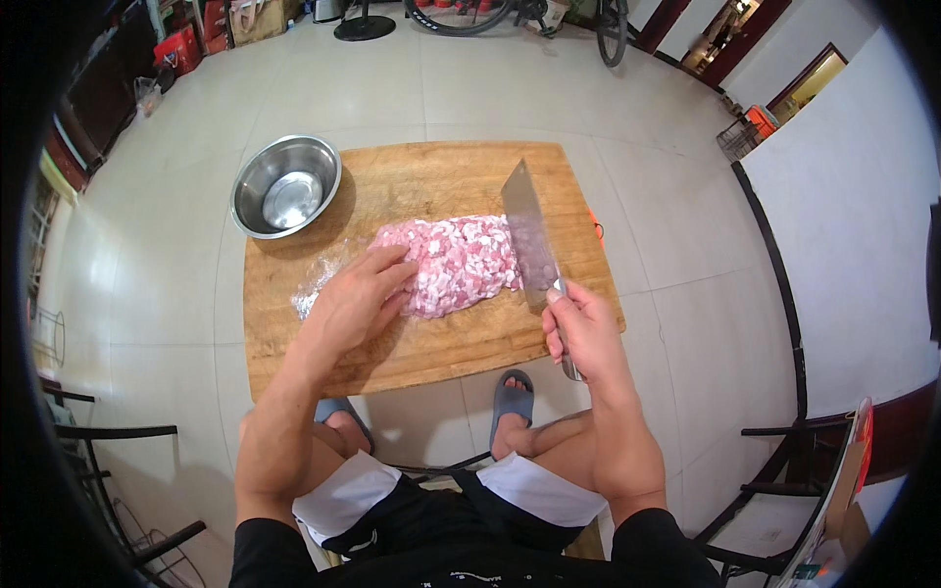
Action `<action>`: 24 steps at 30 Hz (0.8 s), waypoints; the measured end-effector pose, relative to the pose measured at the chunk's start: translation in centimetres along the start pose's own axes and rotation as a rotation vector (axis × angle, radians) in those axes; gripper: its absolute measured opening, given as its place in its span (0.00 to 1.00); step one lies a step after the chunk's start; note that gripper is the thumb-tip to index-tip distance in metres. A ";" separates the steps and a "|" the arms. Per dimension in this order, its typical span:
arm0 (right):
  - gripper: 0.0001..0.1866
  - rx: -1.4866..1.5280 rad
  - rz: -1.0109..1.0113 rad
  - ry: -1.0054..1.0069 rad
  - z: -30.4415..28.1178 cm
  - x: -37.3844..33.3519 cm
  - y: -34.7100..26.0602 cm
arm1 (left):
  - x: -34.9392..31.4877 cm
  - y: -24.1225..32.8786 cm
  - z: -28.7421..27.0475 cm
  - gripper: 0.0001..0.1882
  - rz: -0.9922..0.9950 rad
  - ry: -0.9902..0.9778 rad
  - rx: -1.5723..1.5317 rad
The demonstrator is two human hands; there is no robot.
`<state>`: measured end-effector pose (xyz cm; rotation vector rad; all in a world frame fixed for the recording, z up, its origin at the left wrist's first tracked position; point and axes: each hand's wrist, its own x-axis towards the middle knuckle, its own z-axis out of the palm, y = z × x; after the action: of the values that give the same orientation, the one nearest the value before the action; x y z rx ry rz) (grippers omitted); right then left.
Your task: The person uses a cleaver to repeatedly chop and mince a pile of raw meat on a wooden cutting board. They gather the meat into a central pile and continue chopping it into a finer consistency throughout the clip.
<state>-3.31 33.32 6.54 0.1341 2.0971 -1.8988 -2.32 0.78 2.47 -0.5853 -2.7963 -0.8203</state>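
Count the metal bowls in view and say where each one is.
1. The metal bowl sits at the far left corner of the wooden cutting board, beyond the left hand resting on the chopped meat. Clutter along the room's far edge could hide others.

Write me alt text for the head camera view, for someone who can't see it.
Seen from above, a person's right hand holds a cleaver over a slab of pink chopped meat on a wooden cutting board set on a tiled floor, while the left hand rests on the meat's left end. An empty steel bowl sits at the board's far left corner.
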 end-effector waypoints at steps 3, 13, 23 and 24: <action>0.12 0.015 -0.109 0.046 0.3 -0.7 -0.5 | 0.1 0.1 -0.1 0.23 0.000 -0.004 0.001; 0.13 -0.026 0.016 -0.001 0.0 0.7 0.4 | 0.0 -0.2 0.2 0.22 0.037 0.031 0.009; 0.15 -0.023 0.057 -0.083 0.0 1.1 0.8 | 0.2 -0.1 0.0 0.24 0.008 -0.009 0.015; 0.15 -0.010 0.059 -0.088 0.0 1.1 0.7 | 0.1 -0.2 0.1 0.24 0.003 -0.012 0.015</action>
<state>-4.21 33.29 5.59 0.1071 2.0217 -1.8266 -2.48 0.65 2.31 -0.5934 -2.8094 -0.7971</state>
